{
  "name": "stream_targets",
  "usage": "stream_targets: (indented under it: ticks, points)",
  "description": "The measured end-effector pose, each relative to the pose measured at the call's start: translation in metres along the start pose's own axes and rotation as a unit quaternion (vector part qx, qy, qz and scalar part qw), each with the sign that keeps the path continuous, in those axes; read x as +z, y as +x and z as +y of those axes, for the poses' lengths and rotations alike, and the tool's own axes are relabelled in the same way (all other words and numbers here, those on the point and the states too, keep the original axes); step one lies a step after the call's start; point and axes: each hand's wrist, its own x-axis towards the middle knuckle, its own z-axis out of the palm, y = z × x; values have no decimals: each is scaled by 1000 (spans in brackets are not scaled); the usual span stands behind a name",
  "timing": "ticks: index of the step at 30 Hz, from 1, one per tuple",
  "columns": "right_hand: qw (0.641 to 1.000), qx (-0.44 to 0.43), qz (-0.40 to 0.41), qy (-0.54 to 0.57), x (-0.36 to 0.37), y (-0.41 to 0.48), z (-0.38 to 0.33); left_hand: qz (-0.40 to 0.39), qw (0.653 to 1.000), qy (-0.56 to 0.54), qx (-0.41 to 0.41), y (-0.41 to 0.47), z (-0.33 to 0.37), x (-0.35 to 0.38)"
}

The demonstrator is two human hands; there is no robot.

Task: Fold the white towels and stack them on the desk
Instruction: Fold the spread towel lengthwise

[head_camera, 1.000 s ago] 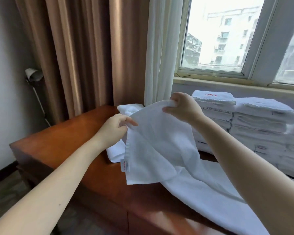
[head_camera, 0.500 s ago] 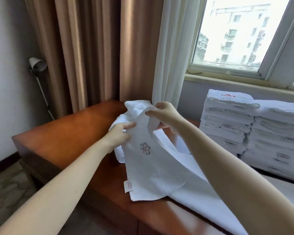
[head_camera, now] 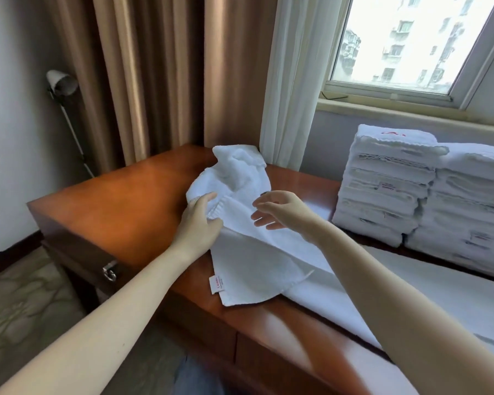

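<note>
A white towel [head_camera: 254, 266] with a small label at its near-left corner lies folded over on the wooden desk [head_camera: 126, 201], its far end bunched up near the curtain. My left hand [head_camera: 200, 223] is at the towel's left edge and holds the ribbed hem between thumb and fingers. Just above the towel's middle, my right hand [head_camera: 274, 209] hovers with its fingers spread and nothing in it. Two stacks of folded white towels [head_camera: 388, 181] stand at the right, below the window.
A larger white cloth [head_camera: 411, 295] lies flat along the desk's right part, under the towel. Brown curtains [head_camera: 154, 81] and a sheer white one hang behind the desk. A floor lamp [head_camera: 62, 82] stands at the left wall. The desk's near-left edge has a drawer pull [head_camera: 109, 272].
The towel, held up by both hands before, now lies on the desk. My right hand has let go of its upper edge and opened. My left hand stays at the left edge.
</note>
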Motion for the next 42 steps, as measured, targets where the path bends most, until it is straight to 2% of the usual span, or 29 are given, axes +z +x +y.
stream_targets:
  ticks: [2, 5, 8, 14, 24, 27, 29, 31, 37, 42]
  points:
    - [999, -29, 27, -17, 2, -15, 8, 3, 997, 34, 70, -21, 3, 3]
    - [990, -90, 72, -84, 5, -44, 19, -39, 983, 87, 158, -57, 6, 7]
    - [975, -126, 97, -155, 9, -73, 31, -97, 966, 132, 199, -86, 5, 12]
    - [956, -108, 119, -245, 22, -114, 59, -113, 954, 174, 216, -109, -3, 20]
    - [922, -198, 155, -296, 42, -135, 70, -59, 967, 128, 212, -115, -16, 29]
    - [907, -202, 193, -316, 44, -138, 69, -59, 982, 62, 169, -114, -17, 27]
    - [895, -209, 225, -324, 44, -139, 68, -36, 988, -20, 146, -115, -15, 22]
    - [879, -225, 256, -333, 44, -140, 67, 16, 986, -50, 159, -115, -12, 13]
    - [845, -266, 330, -327, 44, -150, 48, 153, 958, -69, 234, -107, 1, -27]
    - [827, -282, 336, -353, 45, -154, 18, 194, 949, -33, 248, -99, 8, -42]
